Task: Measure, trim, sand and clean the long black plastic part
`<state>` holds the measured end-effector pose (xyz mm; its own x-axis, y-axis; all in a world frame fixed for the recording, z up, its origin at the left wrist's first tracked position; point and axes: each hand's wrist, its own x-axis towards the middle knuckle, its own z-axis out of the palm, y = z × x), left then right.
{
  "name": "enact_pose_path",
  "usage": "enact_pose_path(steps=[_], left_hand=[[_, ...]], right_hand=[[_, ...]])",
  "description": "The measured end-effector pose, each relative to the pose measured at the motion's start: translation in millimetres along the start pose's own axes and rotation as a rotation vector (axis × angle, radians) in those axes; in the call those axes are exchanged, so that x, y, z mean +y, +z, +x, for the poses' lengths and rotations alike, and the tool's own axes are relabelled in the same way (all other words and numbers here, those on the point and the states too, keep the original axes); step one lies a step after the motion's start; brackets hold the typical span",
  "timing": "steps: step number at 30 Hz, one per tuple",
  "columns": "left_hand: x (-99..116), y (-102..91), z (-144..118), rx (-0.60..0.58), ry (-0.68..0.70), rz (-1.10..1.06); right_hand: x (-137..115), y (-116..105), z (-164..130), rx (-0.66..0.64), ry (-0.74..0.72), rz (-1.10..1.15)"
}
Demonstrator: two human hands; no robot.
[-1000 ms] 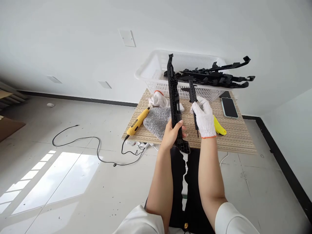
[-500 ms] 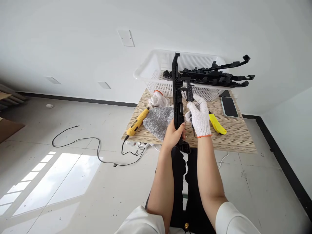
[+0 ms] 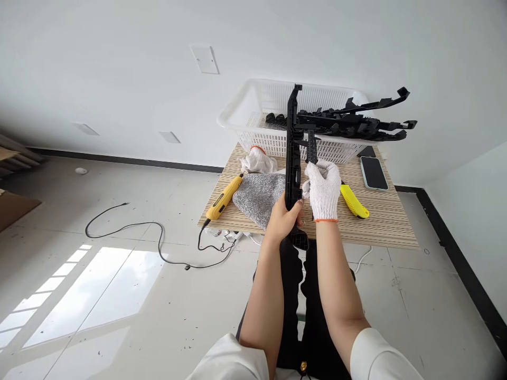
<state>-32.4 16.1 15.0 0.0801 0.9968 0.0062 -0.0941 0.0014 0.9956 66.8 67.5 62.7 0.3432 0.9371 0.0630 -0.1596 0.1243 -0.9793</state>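
My left hand (image 3: 285, 215), bare, is closed round the lower part of a long black plastic bracket (image 3: 292, 163), which stands nearly upright above the table's front edge. My right hand (image 3: 324, 189) wears a white knitted glove with an orange cuff and grips a black caliper (image 3: 312, 145). The caliper's jaws point left and reach the upper half of the bracket; whether they press on it I cannot tell. The glove hides the caliper's lower part. Behind both hands, a white plastic basket (image 3: 237, 111) holds several similar black plastic parts (image 3: 356, 124), some sticking out over its right rim.
On the wood-grain table (image 3: 380, 224) lie a yellow corded tool (image 3: 224, 198), a grey cloth (image 3: 257, 198), another white glove (image 3: 259, 161), a yellow utility knife (image 3: 354, 201) and a phone (image 3: 374, 173). A black cable (image 3: 161, 243) runs across the floor at left.
The bracket has shifted slightly right and tilted a little, its top leaning right. The caliper stands more upright beside it. Both hands keep their holds.
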Motion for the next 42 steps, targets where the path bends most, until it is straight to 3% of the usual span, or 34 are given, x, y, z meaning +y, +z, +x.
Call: enact_pose_path(steps=[19, 32, 42], left_hand=[[0.9, -0.6, 0.7, 0.031, 0.014, -0.003], [5.1, 0.5, 0.7, 0.034, -0.005, -0.02], [4.5, -2.0, -0.9, 0.014, -0.029, -0.004]], right_hand=[[2.7, 0.0, -2.4, -0.041, -0.049, 0.04], [-0.1, 0.4, -3.9, -0.05, 0.004, 0.033], [-2.5, -8.6, 0.5, -0.133, -0.009, -0.035]])
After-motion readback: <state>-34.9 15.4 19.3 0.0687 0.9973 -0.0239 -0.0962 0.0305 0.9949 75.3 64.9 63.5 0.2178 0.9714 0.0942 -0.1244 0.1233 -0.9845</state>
